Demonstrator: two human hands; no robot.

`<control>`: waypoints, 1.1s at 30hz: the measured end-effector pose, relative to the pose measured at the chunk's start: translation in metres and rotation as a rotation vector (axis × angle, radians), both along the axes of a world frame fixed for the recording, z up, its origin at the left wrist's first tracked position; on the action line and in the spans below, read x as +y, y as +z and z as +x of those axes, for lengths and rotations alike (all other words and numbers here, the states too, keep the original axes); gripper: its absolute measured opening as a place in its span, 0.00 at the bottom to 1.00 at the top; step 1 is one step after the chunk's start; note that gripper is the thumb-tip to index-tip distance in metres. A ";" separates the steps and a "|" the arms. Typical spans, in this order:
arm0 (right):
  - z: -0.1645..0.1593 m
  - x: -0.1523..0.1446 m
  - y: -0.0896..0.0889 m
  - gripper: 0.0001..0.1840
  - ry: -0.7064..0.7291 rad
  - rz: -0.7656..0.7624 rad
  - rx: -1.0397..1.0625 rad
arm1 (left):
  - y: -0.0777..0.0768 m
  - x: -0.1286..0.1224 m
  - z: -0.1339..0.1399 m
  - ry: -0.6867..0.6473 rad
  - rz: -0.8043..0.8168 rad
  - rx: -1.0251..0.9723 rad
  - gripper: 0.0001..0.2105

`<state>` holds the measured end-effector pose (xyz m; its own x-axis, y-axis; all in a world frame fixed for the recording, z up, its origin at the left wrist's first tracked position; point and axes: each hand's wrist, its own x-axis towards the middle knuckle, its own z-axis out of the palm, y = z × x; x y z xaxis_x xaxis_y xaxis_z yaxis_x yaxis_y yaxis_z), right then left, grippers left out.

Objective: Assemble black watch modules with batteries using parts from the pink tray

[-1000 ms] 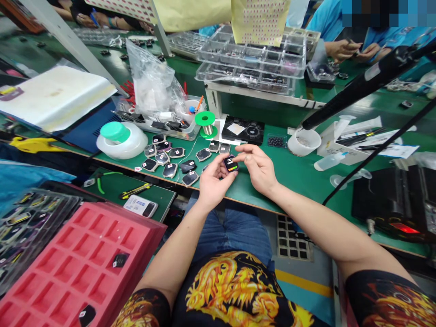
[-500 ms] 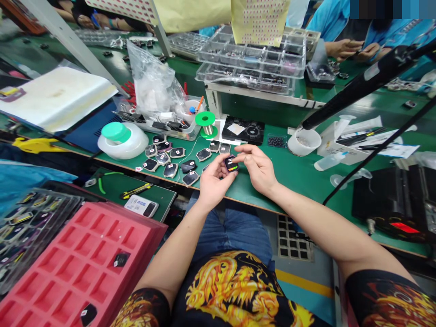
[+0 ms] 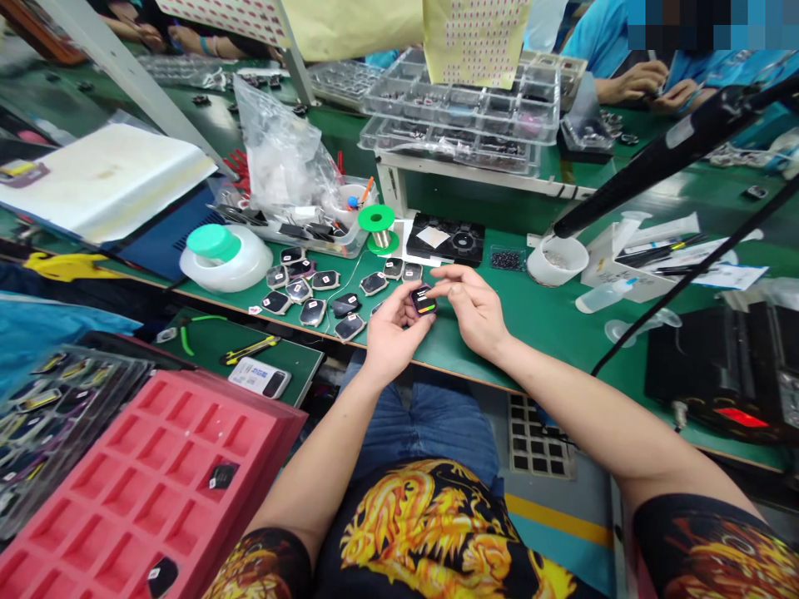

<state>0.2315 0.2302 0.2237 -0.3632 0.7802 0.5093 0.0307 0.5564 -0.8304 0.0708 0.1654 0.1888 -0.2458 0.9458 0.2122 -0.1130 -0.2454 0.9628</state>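
A small smartwatch (image 3: 424,300), its screen lit with white text and a green-and-orange bar, is held near the bench's front edge. My left hand (image 3: 398,330) grips it between thumb and fingers. From the right, my right hand (image 3: 473,314) reaches over with a fingertip at the screen; its fingers are apart and hold nothing I can see. Left of my hands, several watch bodies with dark faces (image 3: 312,313) lie on the green bench, many bearing small white stickers. A dark watch face without a light frame (image 3: 344,305) rests among them.
A solder spool (image 3: 377,230) and black fixture (image 3: 445,240) stand behind my hands. White bottle (image 3: 225,259) is left, white cup (image 3: 558,259) right. A black hose (image 3: 649,158) slants over the right side. Red foam tray (image 3: 156,449) lies lower left. Co-workers' hands (image 3: 649,87) show across the bench.
My hands and the smartwatch stay almost still, and the screen looks the same. Across the bench, a co-worker's hands have shifted, one now raised with a thin tool.
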 end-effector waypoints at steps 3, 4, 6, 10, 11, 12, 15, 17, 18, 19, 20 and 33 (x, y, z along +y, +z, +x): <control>0.000 0.000 0.001 0.27 -0.016 0.003 -0.006 | 0.001 0.000 0.000 0.003 -0.004 0.016 0.28; 0.000 0.000 0.001 0.27 -0.017 0.004 -0.006 | 0.001 0.000 0.000 0.005 -0.006 0.022 0.28; 0.000 0.000 0.000 0.27 -0.019 0.005 -0.006 | 0.001 0.000 0.000 0.009 -0.009 0.028 0.28; 0.000 0.000 0.000 0.26 -0.016 0.010 0.003 | 0.000 -0.001 0.000 0.012 -0.008 0.026 0.28; 0.000 0.000 -0.001 0.25 -0.014 0.012 0.006 | 0.000 -0.001 0.000 0.011 -0.007 0.025 0.28; 0.000 0.000 -0.001 0.25 -0.013 0.013 0.007 | 0.000 -0.001 0.000 0.010 -0.006 0.024 0.28; 0.000 0.000 -0.001 0.26 -0.021 0.010 -0.005 | 0.000 -0.001 0.000 0.010 -0.006 0.025 0.28; 0.000 0.000 -0.001 0.26 -0.026 0.008 -0.011 | 0.000 0.000 0.000 0.013 -0.010 0.028 0.28; 0.000 0.000 -0.001 0.26 -0.025 0.008 -0.012 | 0.000 -0.001 0.000 0.014 -0.013 0.029 0.28; 0.000 0.000 -0.001 0.26 -0.024 0.010 -0.012 | 0.000 -0.001 0.000 0.014 -0.015 0.029 0.28; 0.000 0.000 -0.001 0.26 -0.022 0.013 -0.011 | 0.000 -0.001 0.000 0.014 -0.016 0.029 0.28; 0.000 0.000 -0.001 0.25 0.000 0.024 -0.005 | 0.000 0.000 0.000 0.004 -0.016 0.021 0.28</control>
